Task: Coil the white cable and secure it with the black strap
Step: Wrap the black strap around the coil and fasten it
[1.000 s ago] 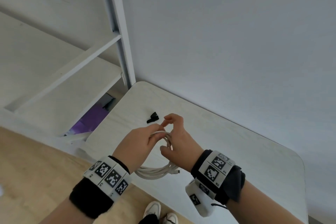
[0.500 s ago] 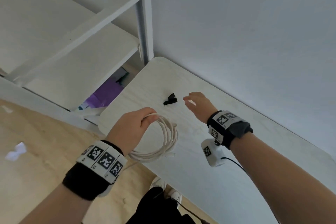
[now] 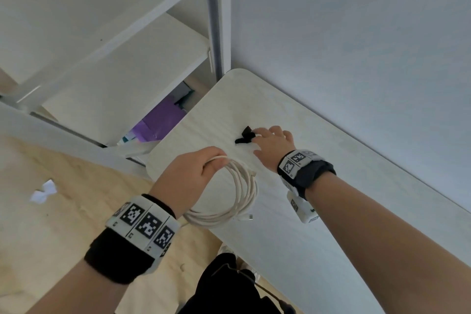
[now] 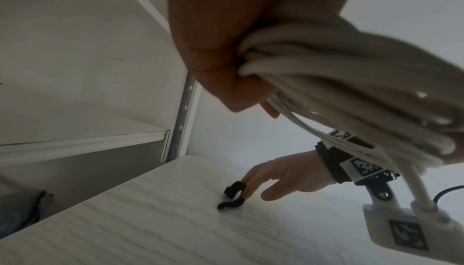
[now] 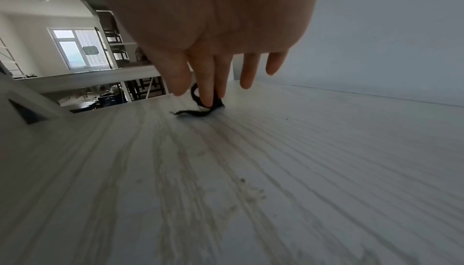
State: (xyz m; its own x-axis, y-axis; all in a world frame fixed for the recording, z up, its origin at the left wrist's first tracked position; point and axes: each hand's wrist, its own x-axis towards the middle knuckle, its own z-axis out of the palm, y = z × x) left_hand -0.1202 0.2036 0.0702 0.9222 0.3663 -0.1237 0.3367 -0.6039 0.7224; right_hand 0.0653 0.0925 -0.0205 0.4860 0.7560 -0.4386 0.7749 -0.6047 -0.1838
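Note:
My left hand (image 3: 193, 176) grips the coiled white cable (image 3: 246, 186) at the top of its loops, held over the table's near-left edge; the wrist view shows the fingers (image 4: 226, 31) curled round the bundle (image 4: 326, 74). The black strap (image 3: 244, 136) lies curled on the white table (image 3: 331, 186). My right hand (image 3: 267, 143) reaches to it with straight fingers. The index fingertip (image 4: 247, 192) touches the strap (image 4: 232, 194) and the thumb stays apart. In the right wrist view the fingertip (image 5: 207, 100) presses into the strap's curl (image 5: 198, 111).
White shelving (image 3: 127, 58) stands left of the table, with a purple item (image 3: 163, 120) low behind it. A grey wall runs along the table's far side. A white paper scrap (image 3: 43, 191) lies on the wooden floor.
My right hand let go of the coil and reached forward to the strap, now touching it. The left hand keeps holding the coil. The head view has tilted downward.

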